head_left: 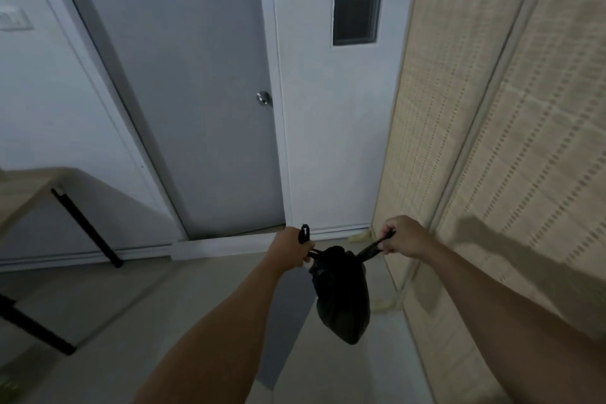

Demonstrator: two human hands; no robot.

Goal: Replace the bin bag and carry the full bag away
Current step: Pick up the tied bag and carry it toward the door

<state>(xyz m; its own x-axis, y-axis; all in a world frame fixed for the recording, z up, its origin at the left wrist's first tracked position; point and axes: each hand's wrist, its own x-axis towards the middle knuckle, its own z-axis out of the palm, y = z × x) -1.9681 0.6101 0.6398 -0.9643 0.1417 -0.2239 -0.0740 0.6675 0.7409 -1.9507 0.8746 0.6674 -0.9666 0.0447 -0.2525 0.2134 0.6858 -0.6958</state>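
A full black bin bag (pixel 342 295) hangs in the air above the floor, between my two outstretched arms. My left hand (pixel 290 248) is closed around the bag's left handle strip, whose end sticks up past my fist. My right hand (pixel 405 238) grips the right handle strip and holds it taut. The two strips run down to a bunched knot at the bag's top. No bin is in view.
A grey door (pixel 196 92) with a round metal knob (pixel 263 98) stands shut straight ahead, with a white threshold below it. A woven beige screen (pixel 492 141) runs along the right. A wooden table (pixel 23 193) with black legs stands at the left.
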